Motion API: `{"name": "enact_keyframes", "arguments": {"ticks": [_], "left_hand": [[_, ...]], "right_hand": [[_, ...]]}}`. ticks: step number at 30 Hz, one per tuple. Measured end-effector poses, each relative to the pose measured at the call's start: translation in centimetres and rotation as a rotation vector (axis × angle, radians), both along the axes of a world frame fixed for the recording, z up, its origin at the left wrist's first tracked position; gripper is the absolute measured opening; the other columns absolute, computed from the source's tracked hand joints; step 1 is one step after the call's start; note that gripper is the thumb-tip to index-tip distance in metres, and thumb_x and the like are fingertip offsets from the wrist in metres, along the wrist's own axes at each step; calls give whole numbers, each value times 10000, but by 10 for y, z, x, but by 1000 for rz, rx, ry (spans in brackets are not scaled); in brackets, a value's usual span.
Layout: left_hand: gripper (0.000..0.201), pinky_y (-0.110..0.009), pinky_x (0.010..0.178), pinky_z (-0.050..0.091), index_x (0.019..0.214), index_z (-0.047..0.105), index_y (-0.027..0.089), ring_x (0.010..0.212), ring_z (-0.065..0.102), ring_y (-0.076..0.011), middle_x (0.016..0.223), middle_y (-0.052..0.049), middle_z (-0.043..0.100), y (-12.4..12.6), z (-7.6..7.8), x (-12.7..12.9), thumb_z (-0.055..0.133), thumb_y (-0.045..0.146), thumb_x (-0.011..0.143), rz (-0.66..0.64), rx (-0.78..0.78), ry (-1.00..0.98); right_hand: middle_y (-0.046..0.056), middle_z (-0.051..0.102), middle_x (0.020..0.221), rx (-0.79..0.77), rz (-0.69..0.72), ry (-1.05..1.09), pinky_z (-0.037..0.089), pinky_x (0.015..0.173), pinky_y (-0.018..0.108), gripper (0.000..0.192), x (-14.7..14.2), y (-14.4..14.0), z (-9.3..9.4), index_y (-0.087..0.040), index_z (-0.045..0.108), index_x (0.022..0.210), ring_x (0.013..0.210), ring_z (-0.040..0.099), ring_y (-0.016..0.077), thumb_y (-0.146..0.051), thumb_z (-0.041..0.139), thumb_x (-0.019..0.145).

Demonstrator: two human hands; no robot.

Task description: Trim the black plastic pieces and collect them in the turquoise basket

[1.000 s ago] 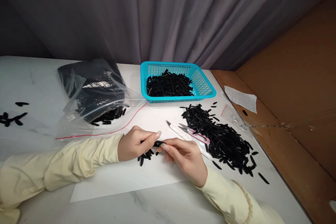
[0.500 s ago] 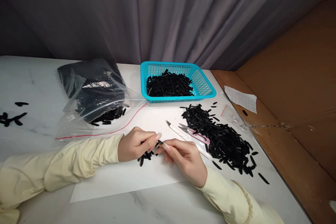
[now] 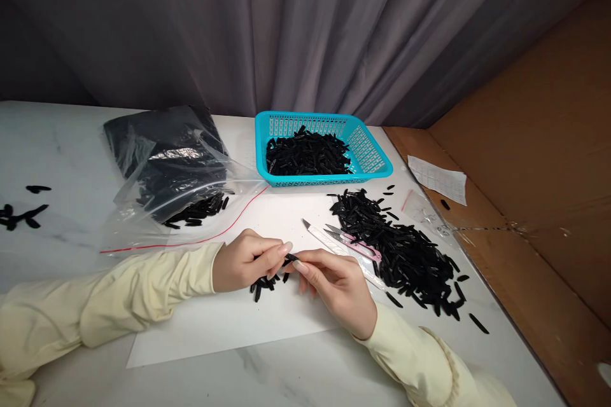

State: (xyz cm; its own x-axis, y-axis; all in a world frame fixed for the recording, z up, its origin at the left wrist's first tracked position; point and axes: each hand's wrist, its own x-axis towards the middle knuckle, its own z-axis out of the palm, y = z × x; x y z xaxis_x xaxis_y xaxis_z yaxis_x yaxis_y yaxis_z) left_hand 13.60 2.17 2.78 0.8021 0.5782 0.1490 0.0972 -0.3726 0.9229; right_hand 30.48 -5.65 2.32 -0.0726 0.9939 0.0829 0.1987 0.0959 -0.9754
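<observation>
Between my fingertips is a small, slender black piece [image 3: 290,258]. My left hand [image 3: 251,259] pinches its far-left end, and my right hand [image 3: 335,281] pinches the other end between thumb and forefinger. Beneath my hands, a few similar black pieces [image 3: 260,287] lie on a white sheet [image 3: 214,331], partly covered by my left hand. To the right of my hands rest pink-handled thread snips [image 3: 363,247] and a white craft knife [image 3: 324,238], side by side. A large heap of the black pieces [image 3: 410,261] spreads beyond them.
A blue basket [image 3: 324,180] holding more black pieces stands at the back. Left of it lies a zip bag [image 3: 179,168] full of black material. Loose pieces [image 3: 28,216] sit at far left. A cardboard wall [image 3: 548,108] and a paper slip [image 3: 439,179] are on the right.
Both hands stay almost in place, still pinching the black piece. The piece has shifted slightly between the fingertips and shows a little more.
</observation>
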Motion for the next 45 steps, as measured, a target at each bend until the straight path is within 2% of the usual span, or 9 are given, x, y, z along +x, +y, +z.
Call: {"name": "enact_keyframes", "arguments": {"ticks": [18,25,31,35,39,42,45], "left_hand": [[380,-177,393,269,537,432,160,387,290,-52,421,68,330,0,0,0,357,256,897,17,3,8],[288,-183,402,267,632,468,161,409,288,-60,446,67,365,-1,3,0,368,255,884,5,-42,20],[302,-186,406,280,647,484,157,399,288,-62,430,76,345,0,1,-1,365,281,895,-15,-77,13],[350,-202,417,287,652,472,160,386,292,-69,408,82,313,-1,-2,-1,327,342,913,2,-178,13],[492,-218,416,281,570,514,133,357,304,-67,373,62,321,4,-2,1,299,410,914,46,-345,45],[601,-214,374,256,513,557,107,307,277,-55,345,55,299,10,-1,3,279,468,906,37,-557,56],[653,-209,336,223,586,635,72,273,241,-50,339,60,283,15,0,4,266,515,892,35,-688,23]], "right_hand": [[40,688,703,-6,-31,57,505,459,221,149,-1,1,1,-162,672,873,453,573,99,-261,590,800],[37,691,690,-59,-48,94,514,458,225,129,-3,0,2,-167,663,845,466,580,104,-269,616,784],[28,683,670,-42,-60,69,510,457,219,117,-2,0,0,-166,660,846,470,590,106,-255,607,791],[28,687,669,14,-73,7,527,470,241,114,1,-2,1,-174,660,851,483,610,125,-257,602,798],[42,706,760,211,-220,-169,551,539,273,99,16,10,17,-195,670,866,553,639,148,-232,607,799],[56,706,810,345,-370,-222,558,562,294,133,33,43,42,-187,657,895,611,649,164,-261,617,792],[77,703,884,364,-365,-280,560,646,328,197,41,83,65,-164,627,936,717,668,186,-308,592,806]]}}
